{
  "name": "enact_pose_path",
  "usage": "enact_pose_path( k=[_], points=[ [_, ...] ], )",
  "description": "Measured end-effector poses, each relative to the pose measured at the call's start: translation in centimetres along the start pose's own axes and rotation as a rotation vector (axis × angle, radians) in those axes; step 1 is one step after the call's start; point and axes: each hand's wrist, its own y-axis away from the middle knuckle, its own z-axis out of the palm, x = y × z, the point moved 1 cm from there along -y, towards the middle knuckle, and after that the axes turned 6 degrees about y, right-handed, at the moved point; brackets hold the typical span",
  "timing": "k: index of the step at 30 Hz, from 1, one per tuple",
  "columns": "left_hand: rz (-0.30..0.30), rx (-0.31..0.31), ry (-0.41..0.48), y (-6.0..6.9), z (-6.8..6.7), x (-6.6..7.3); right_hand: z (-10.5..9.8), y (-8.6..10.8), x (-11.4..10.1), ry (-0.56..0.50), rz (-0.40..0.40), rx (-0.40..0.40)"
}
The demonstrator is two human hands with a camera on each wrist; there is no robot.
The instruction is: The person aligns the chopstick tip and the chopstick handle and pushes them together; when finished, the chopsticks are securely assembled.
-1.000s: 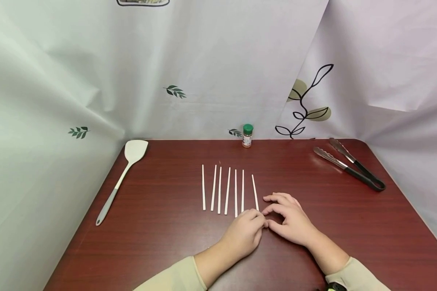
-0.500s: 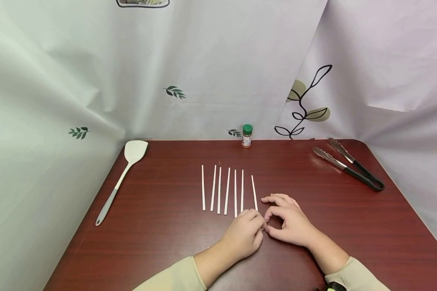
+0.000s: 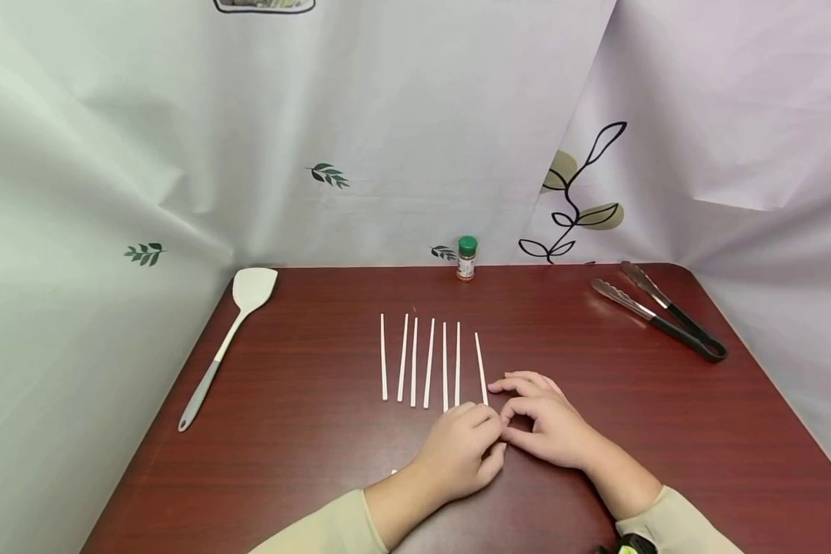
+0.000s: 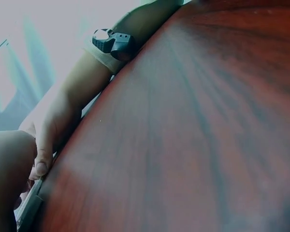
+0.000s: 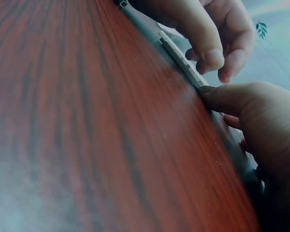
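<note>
Several white chopsticks (image 3: 428, 363) lie in an upright row mid-table, the rightmost chopstick (image 3: 481, 368) leaning slightly. Just in front of them is my left hand (image 3: 460, 448), covering the lower ends of some. One more chopstick (image 5: 183, 65) lies low along the tabletop in the right wrist view; its near part is hidden by my hands. My right hand (image 3: 550, 427) pinches its end, the thumb (image 5: 227, 98) against it. Above that chopstick the left hand's bent fingers (image 5: 213, 57) and thumb hang loosely. A small white tip (image 3: 394, 471) shows beside the left forearm.
A white spatula (image 3: 252, 289) with a grey handle lies at the left. Metal tongs (image 3: 665, 312) with black handles lie spread at the right. A green-capped spice jar (image 3: 466, 259) stands at the back edge of the brown table (image 3: 305, 431), before a hanging cloth (image 3: 388, 115).
My right thumb and forefinger have closed together beside the left hand. The left thumb has moved away from its fingers. The white tip beside the left forearm shows more. The chopsticks in the row keep their places.
</note>
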Motion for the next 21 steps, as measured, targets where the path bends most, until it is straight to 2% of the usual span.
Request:
enact_pose_path(
  k=[4, 13, 17, 21],
  points=[
    [0.028, 0.017, 0.031, 0.0, -0.4, 0.2, 0.0, 0.0, 0.1, -0.023, -0.005, 0.004],
    [0.036, 0.043, 0.101, 0.2, -0.9, 0.1, 0.0, -0.3, 0.2, -0.066, -0.048, 0.068],
    [0.090, 0.086, 0.140, 0.4, -1.2, -0.5, -0.1, -0.3, 0.1, -0.109, 0.004, 0.126],
    [0.139, 0.109, 0.155, 0.7, -1.6, -1.2, -0.2, -0.1, 0.2, -0.200, 0.102, 0.234]
  ],
)
